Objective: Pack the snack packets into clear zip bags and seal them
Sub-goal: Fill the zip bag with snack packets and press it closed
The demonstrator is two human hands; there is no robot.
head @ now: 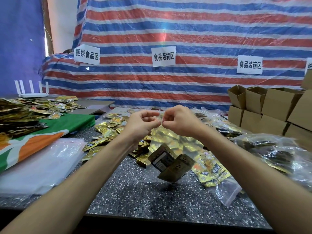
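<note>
Bag (168,142) hangs over the counter (135,191), long axis upright, mouth up; left hand (143,123) and right hand (179,121) fingers pinch its top edge.

Bright, diffuse illumination from above. A soft shadow falls on the tabletop (131,196) beneath the suspended clear zip bag (170,144); a faint vertical flare streak crosses the striped tarp (211,24). Wide-angle distortion bows and stretches the frame edges.

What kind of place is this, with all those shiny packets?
Probably a small food-packing workroom. The paper signs on the striped tarp name food-packing zones, snack packets lie in heaps on the table, and open cardboard boxes are stacked at the right.
</note>
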